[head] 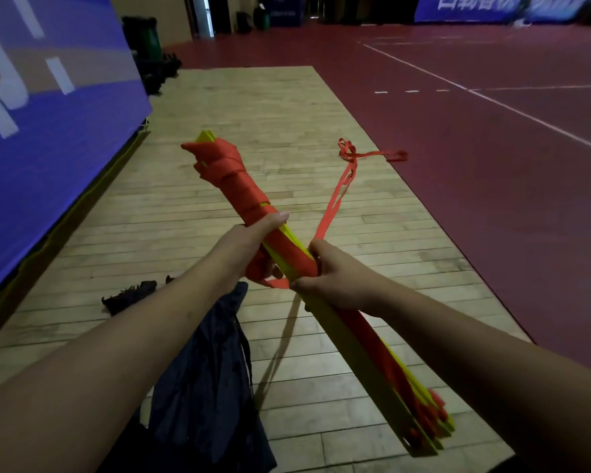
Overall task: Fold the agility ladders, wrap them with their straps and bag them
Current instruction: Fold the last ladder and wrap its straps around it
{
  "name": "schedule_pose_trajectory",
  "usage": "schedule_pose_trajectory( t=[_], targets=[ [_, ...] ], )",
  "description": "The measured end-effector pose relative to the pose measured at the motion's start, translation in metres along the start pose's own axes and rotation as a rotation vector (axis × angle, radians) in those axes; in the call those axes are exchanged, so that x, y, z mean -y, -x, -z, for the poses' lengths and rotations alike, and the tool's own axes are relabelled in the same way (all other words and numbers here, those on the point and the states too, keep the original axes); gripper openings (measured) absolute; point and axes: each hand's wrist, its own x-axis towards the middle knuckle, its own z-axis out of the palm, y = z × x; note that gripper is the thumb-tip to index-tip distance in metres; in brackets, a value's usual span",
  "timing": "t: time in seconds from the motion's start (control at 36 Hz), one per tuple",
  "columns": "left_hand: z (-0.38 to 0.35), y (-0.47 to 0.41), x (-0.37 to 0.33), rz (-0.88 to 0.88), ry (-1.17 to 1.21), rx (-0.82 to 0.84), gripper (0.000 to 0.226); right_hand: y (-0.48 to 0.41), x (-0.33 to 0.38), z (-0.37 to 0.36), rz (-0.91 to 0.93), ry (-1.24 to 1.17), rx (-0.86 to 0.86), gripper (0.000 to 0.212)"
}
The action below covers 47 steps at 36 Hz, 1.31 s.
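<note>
A folded agility ladder (352, 339), a bundle of yellow rungs, runs diagonally from upper left to lower right in front of me. Red strap (229, 172) is wound round its far half. My left hand (253, 244) grips the bundle at its middle, thumb on top. My right hand (328, 271) holds the bundle just below and pinches the loose red strap tail (338, 189), which runs up and away to a tangled end on the floor. A dark drawstring bag (205, 377) lies on the floor under my left forearm.
I am over a pale wooden floor panel (270, 107) bordered by red court flooring (492, 148) on the right. A large blue banner (48, 114) stands at the left. A small dark object (130, 295) lies near the bag. Green bins (144, 35) stand far back.
</note>
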Motion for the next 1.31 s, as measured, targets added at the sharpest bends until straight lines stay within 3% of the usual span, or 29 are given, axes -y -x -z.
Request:
schedule_pose_trajectory(
  t=[0.11,0.19,0.36,0.47,0.56,0.64,0.75,0.81,0.86,0.92,0.97,1.06,1.14,1.22,1.31],
  targets=[
    [0.003,-0.003,-0.009,-0.062,0.060,-0.106,0.050,-0.003,0.003,-0.003,-0.057,-0.237,0.045,0.038],
    [0.008,-0.004,-0.008,-0.097,0.009,-0.080,0.055,-0.005,0.007,-0.004,-0.150,-0.371,0.161,0.036],
    [0.011,0.002,-0.009,0.062,-0.111,0.138,0.068,-0.007,-0.003,-0.015,-0.100,-0.271,0.110,0.022],
    [0.010,0.005,-0.010,0.118,-0.311,0.158,0.074,-0.009,-0.002,-0.017,-0.049,-0.182,0.019,0.021],
    [0.006,0.005,-0.011,0.092,-0.192,0.183,0.060,-0.017,-0.004,-0.019,-0.035,0.007,-0.086,0.023],
    [-0.001,0.005,-0.006,0.114,-0.041,0.122,0.053,-0.017,-0.006,-0.019,-0.039,0.098,-0.084,0.022],
    [-0.004,0.001,-0.003,0.071,0.021,-0.027,0.042,-0.012,0.000,-0.008,-0.034,-0.001,-0.051,0.025],
    [-0.002,-0.001,-0.007,0.027,0.095,-0.052,0.038,-0.008,0.003,0.002,-0.016,-0.068,-0.060,0.016],
    [0.000,-0.002,-0.010,-0.045,0.180,-0.050,0.035,-0.003,0.006,0.011,-0.001,-0.121,-0.013,0.012],
    [0.001,-0.002,-0.011,-0.108,0.246,-0.007,0.033,0.001,0.007,0.016,-0.025,-0.218,0.068,0.021],
    [0.003,-0.001,-0.012,-0.121,0.278,0.030,0.035,0.006,0.009,0.020,-0.058,-0.371,0.204,0.033],
    [0.002,0.002,-0.012,-0.104,0.227,0.107,0.040,0.016,0.015,0.024,-0.075,-0.481,0.366,0.030],
    [0.002,0.008,-0.018,-0.051,0.111,0.118,0.051,0.019,0.014,0.024,-0.018,-0.348,0.249,0.027],
    [0.005,0.019,-0.016,0.094,-0.101,0.194,0.077,0.021,0.013,0.017,0.017,-0.151,-0.010,0.027],
    [-0.004,0.035,-0.008,0.123,-0.166,0.211,0.071,0.023,0.006,0.001,0.044,0.131,-0.171,0.033]
  ],
)
